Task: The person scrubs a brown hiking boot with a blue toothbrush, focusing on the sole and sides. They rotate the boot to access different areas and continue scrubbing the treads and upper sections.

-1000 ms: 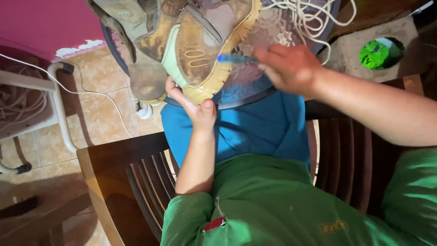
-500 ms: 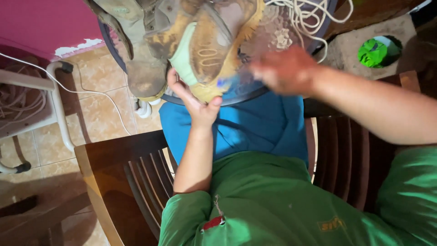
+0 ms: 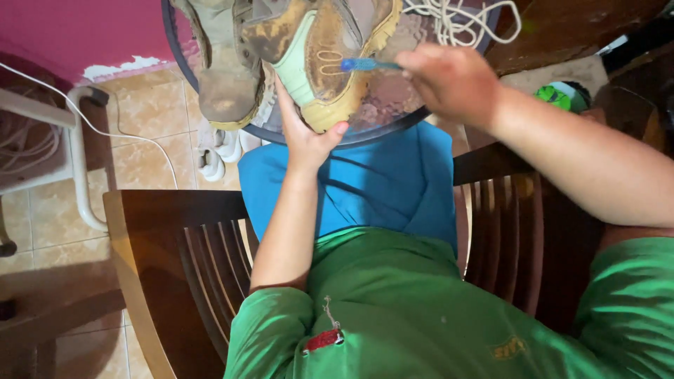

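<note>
Tan leather boot [image 3: 330, 63], stiff and likely heavy, is cupped at its heel by the left hand [image 3: 305, 133], fingers wrapped underneath. Blue toothbrush [image 3: 368, 64] is pinched by the right hand [image 3: 449, 81] against its side.

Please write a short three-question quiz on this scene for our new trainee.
1. True or false: the left hand steadies the boot from below.
2. What does the right hand hold? A) a blue brush B) a red cloth C) a knife
3. Fill in: a coil of white ____ lies on the round table behind the right hand.

Key: 1 true. 2 A, the brush, its end on the boot's side. 3 rope.
</note>
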